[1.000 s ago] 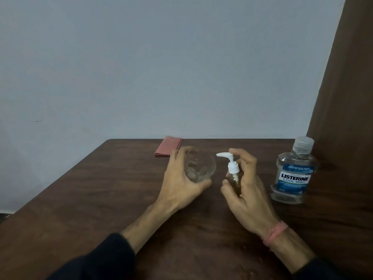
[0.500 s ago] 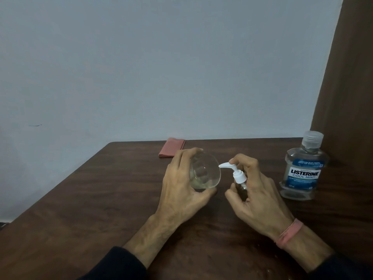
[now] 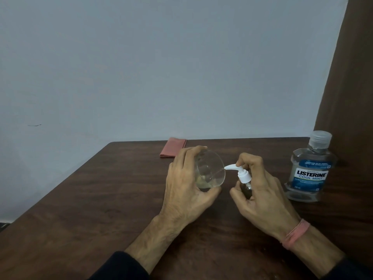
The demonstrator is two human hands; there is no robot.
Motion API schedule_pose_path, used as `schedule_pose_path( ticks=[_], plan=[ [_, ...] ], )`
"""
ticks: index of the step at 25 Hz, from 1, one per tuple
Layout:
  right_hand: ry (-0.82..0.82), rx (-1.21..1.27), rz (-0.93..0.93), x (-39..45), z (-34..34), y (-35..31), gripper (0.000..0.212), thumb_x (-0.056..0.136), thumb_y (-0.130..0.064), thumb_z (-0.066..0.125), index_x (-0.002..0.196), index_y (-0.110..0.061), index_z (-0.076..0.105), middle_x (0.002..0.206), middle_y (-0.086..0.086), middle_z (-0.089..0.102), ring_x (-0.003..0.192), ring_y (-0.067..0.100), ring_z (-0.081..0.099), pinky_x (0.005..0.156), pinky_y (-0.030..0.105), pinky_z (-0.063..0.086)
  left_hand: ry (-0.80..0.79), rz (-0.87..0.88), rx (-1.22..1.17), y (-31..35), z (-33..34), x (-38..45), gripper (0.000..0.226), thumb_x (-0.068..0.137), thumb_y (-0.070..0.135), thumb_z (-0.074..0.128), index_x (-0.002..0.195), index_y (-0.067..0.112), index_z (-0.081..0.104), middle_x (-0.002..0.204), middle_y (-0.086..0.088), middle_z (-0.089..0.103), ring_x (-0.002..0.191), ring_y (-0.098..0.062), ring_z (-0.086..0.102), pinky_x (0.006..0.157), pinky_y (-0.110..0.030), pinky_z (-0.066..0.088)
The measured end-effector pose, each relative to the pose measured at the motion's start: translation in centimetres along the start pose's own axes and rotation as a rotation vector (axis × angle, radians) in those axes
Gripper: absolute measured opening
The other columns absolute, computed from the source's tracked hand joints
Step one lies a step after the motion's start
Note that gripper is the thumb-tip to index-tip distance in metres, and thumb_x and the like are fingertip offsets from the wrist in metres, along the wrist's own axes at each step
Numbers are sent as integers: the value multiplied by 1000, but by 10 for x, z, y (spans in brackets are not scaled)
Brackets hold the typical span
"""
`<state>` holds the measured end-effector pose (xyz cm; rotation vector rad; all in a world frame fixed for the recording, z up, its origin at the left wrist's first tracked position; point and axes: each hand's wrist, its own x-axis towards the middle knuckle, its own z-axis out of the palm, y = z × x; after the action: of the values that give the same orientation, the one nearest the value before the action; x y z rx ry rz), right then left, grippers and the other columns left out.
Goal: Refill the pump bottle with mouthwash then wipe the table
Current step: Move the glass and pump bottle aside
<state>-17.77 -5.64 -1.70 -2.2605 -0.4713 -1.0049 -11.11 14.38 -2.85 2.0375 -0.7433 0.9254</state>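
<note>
My left hand (image 3: 185,186) grips a small clear glass (image 3: 212,170), tilted with its mouth toward the right and a little liquid pooled inside. My right hand (image 3: 260,190) wraps the small pump bottle (image 3: 243,176); its index finger rests on the white pump head, whose nozzle points into the glass rim. A thin stream runs from the nozzle into the glass. The bottle's body is mostly hidden by my fingers. The capped mouthwash bottle (image 3: 310,170) with a blue label stands upright to the right on the dark wooden table (image 3: 101,199).
A folded pink cloth (image 3: 173,149) lies at the table's far edge, behind my left hand. A pale wall rises behind the table, and a brown panel (image 3: 351,98) stands at the right next to the mouthwash bottle.
My left hand has tilted the glass toward the pump nozzle. My right index finger has pressed on the pump head, and liquid now streams into the glass.
</note>
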Motion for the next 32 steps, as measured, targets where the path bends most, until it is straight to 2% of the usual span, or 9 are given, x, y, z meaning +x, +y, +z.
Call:
schedule_pose_path(
  ticks=[3,5,7,12,18,24,27,30,32],
  plan=[
    [2,53,43,2,-1,3,70,83,-9,70,127,-47,30,88,-18,53,64,13,63,53,24,50,-7,-5,-5,0,0,-1,83,75,46,86,149,32,51,142,12,64,129,-13,65,104,-51,60],
    [10,46,50,2,0,4,67,83,-7,72,125,-42,32,84,-17,53,65,13,62,54,26,50,-7,-15,-17,0,-1,-1,84,74,46,87,149,32,50,142,11,64,130,-15,66,104,-52,61],
    [12,44,39,1,0,2,68,82,-6,72,127,-38,33,88,-21,54,67,13,63,54,24,50,-18,-22,-18,-1,-1,-1,85,74,46,88,149,33,50,143,11,64,131,-16,66,104,-53,60],
    [18,53,28,1,1,1,74,82,-8,72,125,-48,27,86,-19,54,65,12,64,54,25,52,-64,-35,-4,2,-1,-2,88,72,48,87,150,33,50,144,14,61,132,-11,64,106,-49,60],
    [19,69,28,0,2,2,70,81,-5,73,130,-36,33,92,-21,53,69,8,64,58,20,52,-103,-46,-12,3,-1,-3,90,71,50,89,150,34,49,143,16,59,132,-10,64,106,-49,62],
    [11,84,40,2,1,-1,75,81,-7,72,129,-45,29,96,-24,53,70,13,66,60,23,53,-106,-41,-25,1,3,-3,91,72,51,89,151,36,48,143,20,58,132,-9,66,103,-48,64],
    [-3,95,33,3,1,-2,63,83,-13,69,125,-41,32,97,-30,53,66,10,64,56,17,50,-105,-38,-22,0,5,-3,90,73,52,91,151,35,50,142,19,59,130,-7,66,101,-47,64],
    [-7,110,33,4,-1,-4,63,83,-17,67,128,-42,31,106,-36,51,72,8,66,59,15,51,-114,-47,-63,-1,7,-4,89,73,48,93,151,34,51,141,20,58,131,-10,68,101,-47,66],
    [0,108,31,4,-1,-3,63,83,-12,69,127,-40,32,101,-34,52,69,4,65,57,10,47,-112,-39,-55,-1,7,-4,89,74,49,92,151,34,51,141,21,58,131,-9,68,100,-47,66]
  ],
)
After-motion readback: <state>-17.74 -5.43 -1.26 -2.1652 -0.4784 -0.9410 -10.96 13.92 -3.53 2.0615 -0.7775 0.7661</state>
